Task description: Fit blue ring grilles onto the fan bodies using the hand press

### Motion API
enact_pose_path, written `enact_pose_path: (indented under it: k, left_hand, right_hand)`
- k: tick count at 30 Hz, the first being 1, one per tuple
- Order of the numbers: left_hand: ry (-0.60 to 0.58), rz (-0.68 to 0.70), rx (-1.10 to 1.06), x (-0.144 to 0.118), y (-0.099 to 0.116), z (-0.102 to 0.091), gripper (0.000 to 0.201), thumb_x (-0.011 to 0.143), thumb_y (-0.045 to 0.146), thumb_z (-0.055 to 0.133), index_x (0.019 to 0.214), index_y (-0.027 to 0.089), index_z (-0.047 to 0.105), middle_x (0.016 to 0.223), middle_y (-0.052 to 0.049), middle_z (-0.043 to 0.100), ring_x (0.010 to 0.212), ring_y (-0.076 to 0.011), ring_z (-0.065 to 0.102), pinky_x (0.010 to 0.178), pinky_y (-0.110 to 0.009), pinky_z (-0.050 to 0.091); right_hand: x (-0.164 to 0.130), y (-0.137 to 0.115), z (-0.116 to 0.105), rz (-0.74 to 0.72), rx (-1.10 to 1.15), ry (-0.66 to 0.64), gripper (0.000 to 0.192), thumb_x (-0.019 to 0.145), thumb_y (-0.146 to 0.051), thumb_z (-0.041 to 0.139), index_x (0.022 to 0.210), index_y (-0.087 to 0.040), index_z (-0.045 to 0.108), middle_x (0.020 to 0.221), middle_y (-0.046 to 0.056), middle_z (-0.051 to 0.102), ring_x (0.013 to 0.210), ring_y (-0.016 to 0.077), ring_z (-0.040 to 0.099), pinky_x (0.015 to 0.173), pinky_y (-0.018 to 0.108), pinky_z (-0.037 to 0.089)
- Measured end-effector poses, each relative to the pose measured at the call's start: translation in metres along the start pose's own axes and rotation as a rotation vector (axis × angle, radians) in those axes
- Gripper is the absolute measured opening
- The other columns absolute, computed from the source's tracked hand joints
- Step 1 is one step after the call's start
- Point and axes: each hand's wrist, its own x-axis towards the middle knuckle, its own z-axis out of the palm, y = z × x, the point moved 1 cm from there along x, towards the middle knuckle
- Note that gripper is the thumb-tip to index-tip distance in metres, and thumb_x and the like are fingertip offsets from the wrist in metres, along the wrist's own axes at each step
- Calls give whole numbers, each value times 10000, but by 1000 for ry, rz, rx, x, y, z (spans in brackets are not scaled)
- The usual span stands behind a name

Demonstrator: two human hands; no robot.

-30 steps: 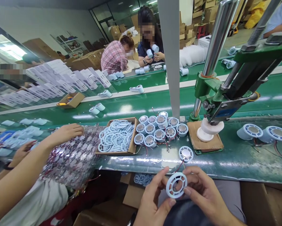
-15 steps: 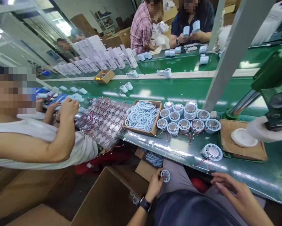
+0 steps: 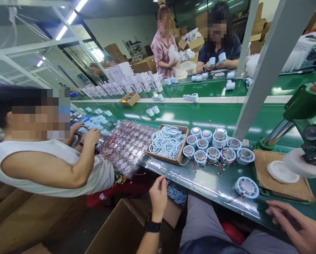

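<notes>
A person in a white sleeveless top [image 3: 47,165] is sitting at the green conveyor table [image 3: 208,116], handling parts beside a clear bag of wired pieces [image 3: 126,144]. A green press [image 3: 305,116] is standing over a cardboard pad [image 3: 284,183]. Across the belt, two people are holding pale blue cylinders [image 3: 217,59].

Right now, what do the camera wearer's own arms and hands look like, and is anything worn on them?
Both hands are bare, with no gloves. The left hand has a black wristwatch with a dark strap at the wrist, and the forearm below it has no sleeve. The right hand shows no ring or watch in the part that is in view; its forearm is out of frame.
</notes>
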Motion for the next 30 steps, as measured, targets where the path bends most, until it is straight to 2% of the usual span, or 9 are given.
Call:
enact_pose_path:
  k: [4,8,11,17,20,23,25,27,30]
  left_hand:
    - [-4,256,116,79,57,-11,252,951,263,505,1071,177,709,1086,-110,723,1019,-246,679,951,-366,518]
    - [-40,391,274,140,92,-1,141,810,139,677,936,183,719,958,-86,689,993,-267,665,933,-376,516]
    - [-10,470,346,150,99,3,58,798,135,680,822,186,696,877,-75,670,919,-273,668,869,-378,533]
    - [176,630,324,146,93,-4,149,896,211,579,912,181,723,927,-100,708,846,-271,681,785,-395,554]
    - [295,723,257,131,97,-4,190,918,203,554,859,168,731,890,-109,698,820,-268,680,756,-406,562]
    - [356,859,145,81,113,1,164,932,179,577,860,183,724,895,-87,681,833,-235,678,759,-379,571]
    - [272,992,59,33,128,7,157,920,139,616,845,230,720,864,-29,676,821,-181,681,771,-316,575]
    - [99,1153,-66,-13,142,12,197,924,80,599,888,230,723,849,-16,671,841,-158,678,795,-280,580]
    - [-103,1232,-233,-56,152,15,239,905,14,592,979,201,720,889,-35,663,899,-159,662,821,-258,586]
  right_hand:
    - [24,-20,18,-27,115,48,401,789,-562,583,892,-189,687,669,63,739,519,185,690,534,244,589]
    - [24,-19,27,-54,157,112,410,782,-538,592,938,-170,681,664,57,732,513,166,690,550,217,596]
    - [11,2,23,-34,205,123,472,789,-592,610,969,-163,694,704,69,747,525,164,695,544,207,598]
    - [-5,25,13,25,292,104,526,784,-657,662,953,-164,729,720,83,752,555,172,705,564,209,611]
    - [-7,9,12,20,350,17,472,787,-616,705,945,-174,752,748,87,755,609,183,726,614,219,619]
    - [-16,-32,23,63,544,-121,393,854,-559,686,979,-190,734,767,71,731,628,161,703,619,227,602]
    - [-22,-65,37,132,755,-214,429,891,-562,650,1149,-219,671,892,74,726,616,135,669,565,230,572]
    - [-23,-95,52,168,965,-298,616,858,-619,668,1350,-277,529,1067,94,702,618,119,650,506,227,535]
    - [-20,-122,63,196,1123,-379,720,791,-629,742,1364,-278,483,1017,66,684,599,93,627,504,205,508]
